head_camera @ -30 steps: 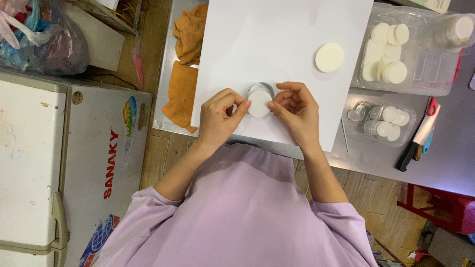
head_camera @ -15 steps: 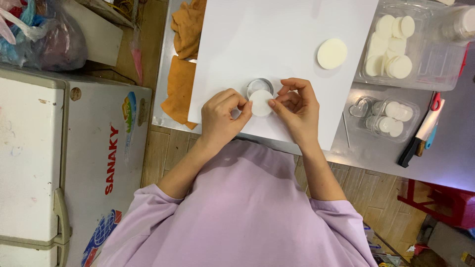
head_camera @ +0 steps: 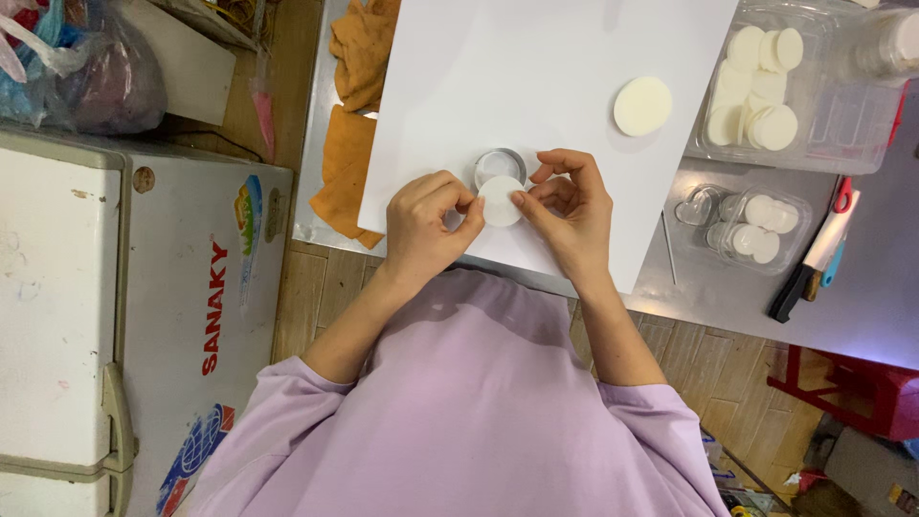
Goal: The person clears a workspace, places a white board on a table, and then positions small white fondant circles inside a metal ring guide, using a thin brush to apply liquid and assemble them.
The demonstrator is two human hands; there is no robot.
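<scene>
An orange cloth [head_camera: 349, 163] lies crumpled along the left edge of a steel table [head_camera: 862, 306], partly tucked under a white board [head_camera: 536, 77]. On the board's far right rests a single pale disc [head_camera: 642, 105]. Beside it, a clear plastic tray [head_camera: 833, 124] holds a heap of similar white rounds, and nearer the table's front edge a smaller clear box [head_camera: 747, 228] holds a few more. A black-handled knife [head_camera: 814, 263] lies just right of that box. Left of the table stands a white chest freezer [head_camera: 105, 316], with a tied plastic bag [head_camera: 96, 77] on its far end, over a wooden floor [head_camera: 316, 287]
</scene>
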